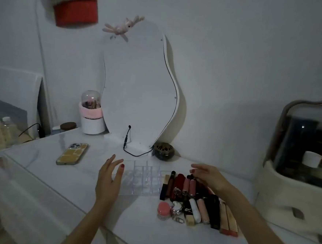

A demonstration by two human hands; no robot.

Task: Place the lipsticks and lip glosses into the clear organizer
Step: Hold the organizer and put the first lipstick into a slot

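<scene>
The clear organizer [144, 178] is set on the table [38, 180], with lipsticks and glosses [194, 198] laid just right and a phone [72, 153] left.

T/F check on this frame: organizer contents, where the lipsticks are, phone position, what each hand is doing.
1. The clear organizer already holds lipsticks. False: its compartments look empty.
2. The lipsticks lie on the table right of the organizer. True.
3. The phone lies left of the organizer. True.
4. The left hand grips a lip gloss. False: its fingers are spread, holding nothing.
5. The right hand is over the lipsticks. True.
</scene>
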